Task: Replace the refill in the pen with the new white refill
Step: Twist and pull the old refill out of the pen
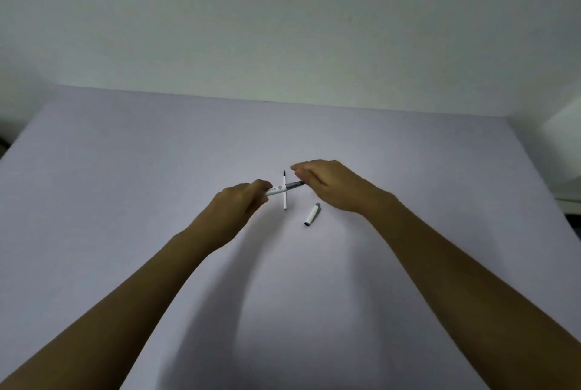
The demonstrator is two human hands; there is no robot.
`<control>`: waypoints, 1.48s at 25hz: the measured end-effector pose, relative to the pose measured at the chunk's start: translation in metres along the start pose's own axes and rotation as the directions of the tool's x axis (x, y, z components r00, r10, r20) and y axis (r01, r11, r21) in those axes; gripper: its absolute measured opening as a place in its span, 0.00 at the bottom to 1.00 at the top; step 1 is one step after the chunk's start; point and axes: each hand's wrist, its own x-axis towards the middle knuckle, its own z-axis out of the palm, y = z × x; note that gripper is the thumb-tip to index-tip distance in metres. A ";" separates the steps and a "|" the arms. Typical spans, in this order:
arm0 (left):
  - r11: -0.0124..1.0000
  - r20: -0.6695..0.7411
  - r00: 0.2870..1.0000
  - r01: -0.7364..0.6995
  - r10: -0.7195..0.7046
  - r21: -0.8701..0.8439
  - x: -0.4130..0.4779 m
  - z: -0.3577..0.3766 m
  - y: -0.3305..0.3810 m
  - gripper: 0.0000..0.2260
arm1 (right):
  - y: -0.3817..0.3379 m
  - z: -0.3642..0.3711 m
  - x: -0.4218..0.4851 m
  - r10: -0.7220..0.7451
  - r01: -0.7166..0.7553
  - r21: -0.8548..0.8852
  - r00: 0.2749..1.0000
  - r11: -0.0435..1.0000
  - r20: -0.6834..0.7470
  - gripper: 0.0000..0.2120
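Observation:
My left hand (240,205) grips the white barrel of the pen (278,190), which lies nearly level above the table. Its grey front section points right, and the fingertips of my right hand (333,185) pinch that end. On the table beneath the pen lies the new white refill (285,201), thin and straight, with its dark tip pointing away from me. The pen's white cap (312,215), with a grey end, rests on the table to the right of the refill, just below my right hand.
The table (125,185) has a pale lilac cover and meets a plain wall at the back. A white object (566,144) stands beyond the table's right edge.

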 end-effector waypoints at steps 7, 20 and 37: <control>0.990 0.007 0.996 -0.090 0.090 0.109 -0.008 -0.008 0.009 0.10 | -0.008 -0.002 -0.011 -0.022 0.023 -0.054 1.000 0.998 0.019 0.07; 0.985 -0.200 0.968 -0.128 0.149 0.112 -0.026 -0.013 0.023 0.11 | -0.014 0.002 -0.029 -0.039 0.066 0.253 0.993 0.965 -0.111 0.09; 0.997 -0.202 0.977 -0.068 0.072 0.026 -0.035 -0.010 0.030 0.09 | -0.020 -0.003 -0.039 0.030 0.013 0.423 0.995 0.906 -0.095 0.10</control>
